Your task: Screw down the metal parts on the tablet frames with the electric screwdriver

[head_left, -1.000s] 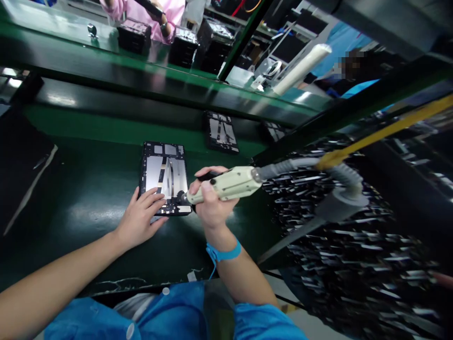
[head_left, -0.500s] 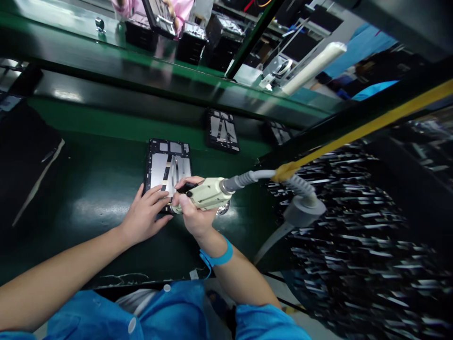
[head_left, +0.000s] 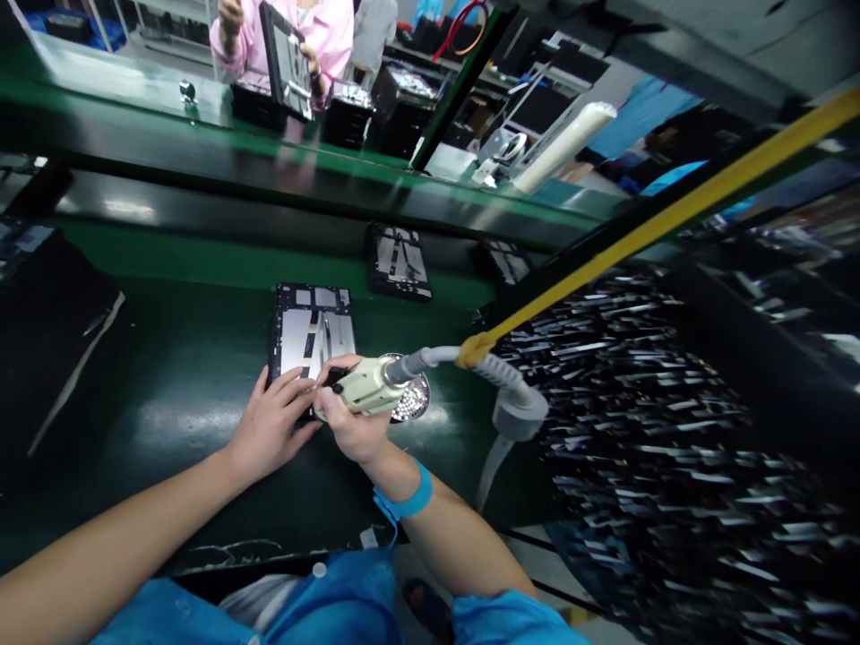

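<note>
An opened tablet housing, black with silver plates and dark strips inside, lies on the green bench in front of me. My left hand rests on its lower left part, fingers stretched out and slightly spread. Wrapped around a pale green electric screwdriver is my right hand, with a blue strap on that wrist. The screwdriver points left and down over the housing's lower end; its tip is hidden by my hands. A round metal dish of small shiny parts sits just right of the screwdriver.
Two more opened housings, one nearer and one farther right, lie beyond. A yellow band slants down to the screwdriver's grey cable. Many dark pieces fill the right side. Across the bench, a person in pink holds a panel.
The view has shifted slightly. My right hand and the screwdriver sit a little further left, uncovering more of the dish. The person opposite now holds the panel with one hand, the other raised.
</note>
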Tool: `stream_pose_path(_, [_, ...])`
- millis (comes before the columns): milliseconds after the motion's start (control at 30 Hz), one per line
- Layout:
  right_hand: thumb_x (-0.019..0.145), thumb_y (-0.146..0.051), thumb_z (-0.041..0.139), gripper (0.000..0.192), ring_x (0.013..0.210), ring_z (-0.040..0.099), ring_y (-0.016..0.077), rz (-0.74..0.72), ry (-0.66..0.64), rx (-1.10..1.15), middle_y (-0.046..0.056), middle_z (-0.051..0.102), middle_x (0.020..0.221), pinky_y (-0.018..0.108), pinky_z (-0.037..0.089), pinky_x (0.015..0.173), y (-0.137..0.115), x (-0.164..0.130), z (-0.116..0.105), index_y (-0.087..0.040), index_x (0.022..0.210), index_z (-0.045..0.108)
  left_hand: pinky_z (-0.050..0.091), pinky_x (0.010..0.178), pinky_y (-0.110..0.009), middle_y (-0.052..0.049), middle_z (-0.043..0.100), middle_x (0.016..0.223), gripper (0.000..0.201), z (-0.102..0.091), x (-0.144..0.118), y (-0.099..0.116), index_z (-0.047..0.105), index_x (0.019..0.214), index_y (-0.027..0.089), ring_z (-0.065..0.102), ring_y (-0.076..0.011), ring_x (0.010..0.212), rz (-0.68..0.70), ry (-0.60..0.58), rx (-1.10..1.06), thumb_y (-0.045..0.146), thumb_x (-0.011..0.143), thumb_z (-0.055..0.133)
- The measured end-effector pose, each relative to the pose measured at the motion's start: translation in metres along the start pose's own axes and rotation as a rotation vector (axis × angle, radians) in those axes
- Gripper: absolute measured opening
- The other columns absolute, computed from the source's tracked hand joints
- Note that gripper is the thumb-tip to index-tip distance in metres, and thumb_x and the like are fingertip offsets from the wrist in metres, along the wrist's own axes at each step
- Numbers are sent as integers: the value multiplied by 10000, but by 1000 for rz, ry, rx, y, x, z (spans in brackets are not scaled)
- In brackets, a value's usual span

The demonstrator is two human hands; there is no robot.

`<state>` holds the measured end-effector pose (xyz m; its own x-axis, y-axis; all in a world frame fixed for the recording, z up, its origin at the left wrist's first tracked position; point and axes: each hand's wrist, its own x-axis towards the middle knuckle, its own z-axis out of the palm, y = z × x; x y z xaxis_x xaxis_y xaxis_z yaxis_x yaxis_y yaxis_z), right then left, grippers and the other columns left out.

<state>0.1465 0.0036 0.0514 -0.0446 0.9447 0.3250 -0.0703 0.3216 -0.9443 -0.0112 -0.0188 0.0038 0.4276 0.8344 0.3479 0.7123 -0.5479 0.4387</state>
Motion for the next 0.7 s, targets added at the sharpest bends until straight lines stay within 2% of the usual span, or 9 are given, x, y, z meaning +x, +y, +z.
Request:
stream_pose_path(167, [834, -306, 754, 249, 615, 649, 119, 12, 38, 51, 23, 712, 934, 272, 595, 585, -5, 7, -6, -234, 1045, 642, 351, 1179, -655, -109, 675, 1384, 278, 4, 3, -1, 687, 1257, 261, 556, -320, 1381, -13, 20, 63, 278, 985, 635])
stream_pose_path(233, [848, -285, 739, 230, 565, 628, 99, -41, 83, 111, 13, 714, 955, 257, 572, 538, -14, 13, -16, -248, 1050, 638, 314, 1189, -684, -112, 676, 1389, 292, 6, 10, -15, 684, 1277, 264, 561, -331, 1376, -31, 39, 115, 317, 995, 630])
stream_pose_path(300, [850, -269, 730, 221, 529, 612, 89, -97, 158, 144, 6, 711, 947, 242, 544, 490, -24, 19, -32, -252, 1047, 631, 258, 1195, -726, -118, 676, 1389, 315, 5, 24, -39, 686, 1294, 263, 557, -355, 1376, -77, 81, 187, 337, 992, 634])
stream_pose_path(433, [844, -246, 717, 180, 512, 600, 96, -121, 236, 82, 2, 699, 862, 236, 525, 471, -29, 22, -71, -232, 1009, 648, 194, 1194, -762, -152, 665, 1388, 327, -10, 75, -99, 711, 1285, 243, 485, -401, 1429, -226, 167, 345, 321, 983, 616])
stream_pose_path(500, [838, -233, 715, 172, 538, 614, 105, -121, 245, 24, 11, 706, 869, 250, 547, 512, -24, 19, -89, -226, 1003, 670, 181, 1194, -763, -192, 631, 1417, 345, -19, 104, -121, 711, 1288, 203, 430, -424, 1462, -312, 182, 405, 310, 980, 598])
stream_pose_path(600, [824, -242, 724, 178, 607, 654, 134, -121, 278, -57, 39, 727, 924, 281, 580, 583, -16, 15, -109, -217, 998, 695, 171, 1198, -753, -229, 563, 1477, 371, -23, 143, -133, 696, 1302, 159, 351, -448, 1498, -368, 187, 436, 280, 976, 566])
stream_pose_path(700, [821, -255, 720, 189, 664, 687, 162, -111, 325, -104, 50, 744, 915, 295, 598, 628, -17, 11, -117, -210, 1004, 703, 247, 1245, -605, -184, 578, 1472, 371, -10, 182, -126, 693, 1303, 179, 408, -385, 1473, -328, 138, 396, 300, 987, 541])
